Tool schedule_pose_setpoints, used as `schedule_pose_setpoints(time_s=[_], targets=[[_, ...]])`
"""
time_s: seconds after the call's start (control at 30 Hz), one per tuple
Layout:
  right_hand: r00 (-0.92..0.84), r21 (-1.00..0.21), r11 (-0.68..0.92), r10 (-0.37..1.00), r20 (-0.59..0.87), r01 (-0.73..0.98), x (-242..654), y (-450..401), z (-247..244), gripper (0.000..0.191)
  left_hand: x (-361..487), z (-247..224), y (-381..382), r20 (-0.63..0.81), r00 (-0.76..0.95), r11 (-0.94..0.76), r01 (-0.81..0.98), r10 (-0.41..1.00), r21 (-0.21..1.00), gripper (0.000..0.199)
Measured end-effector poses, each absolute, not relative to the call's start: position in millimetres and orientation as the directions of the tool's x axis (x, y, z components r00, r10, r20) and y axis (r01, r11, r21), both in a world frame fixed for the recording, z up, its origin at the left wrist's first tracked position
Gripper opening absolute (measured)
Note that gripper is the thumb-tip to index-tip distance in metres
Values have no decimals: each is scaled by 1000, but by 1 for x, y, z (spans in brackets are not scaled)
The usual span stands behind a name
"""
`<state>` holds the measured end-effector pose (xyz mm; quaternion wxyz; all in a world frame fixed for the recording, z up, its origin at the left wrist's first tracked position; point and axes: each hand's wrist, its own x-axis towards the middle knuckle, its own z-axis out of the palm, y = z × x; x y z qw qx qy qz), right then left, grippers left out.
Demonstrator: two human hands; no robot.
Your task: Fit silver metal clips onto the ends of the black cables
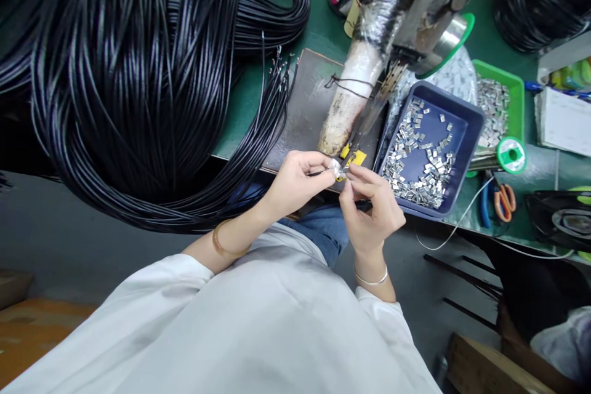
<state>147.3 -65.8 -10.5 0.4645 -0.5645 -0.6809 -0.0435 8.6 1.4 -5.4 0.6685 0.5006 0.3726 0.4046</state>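
My left hand [302, 180] is closed in a pinch on a thin black cable, of which only a short dark piece shows between the fingers. A small shiny metal connector piece [342, 170] sits at its fingertips. From the other side, the thumb and forefinger of my right hand [373, 204] pinch this metal piece; the fingers partly hide it. Just beyond the fingertips are the thin metal tip of a soldering tool [369, 117] and some yellow pieces [358, 157]. The wrapped end of a ribbed hose [344, 108] hangs close above my hands.
A large bundle of black cables [133, 74] covers the left, with stripped ends [279, 74] on a dark board [307, 98]. To the right stand a blue tray [467, 112] of metal shells, a green tray [517, 95], a solder spool [511, 155] and orange-handled scissors [504, 202].
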Motion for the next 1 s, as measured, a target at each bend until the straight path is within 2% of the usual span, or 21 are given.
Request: schedule_pose_setpoints(time_s=[0.37, 0.57, 0.8, 1.0], targets=[[81, -498, 353, 747, 660, 792, 145, -67, -9, 17, 4, -5, 3, -110, 427, 171, -105, 898, 980, 10], [106, -581, 306, 817, 567, 754, 151, -66, -9, 17, 5, -5, -5, -112, 491, 158, -53, 864, 986, 14], [52, -463, 344, 756, 653, 817, 149, -68, -9, 17, 6, -7, -5, -92, 442, 156, -110, 892, 982, 14], [58, -465, 352, 744, 665, 812, 147, -66, -10, 20, 9, -5, -2, -120, 391, 184, -131, 913, 974, 12]])
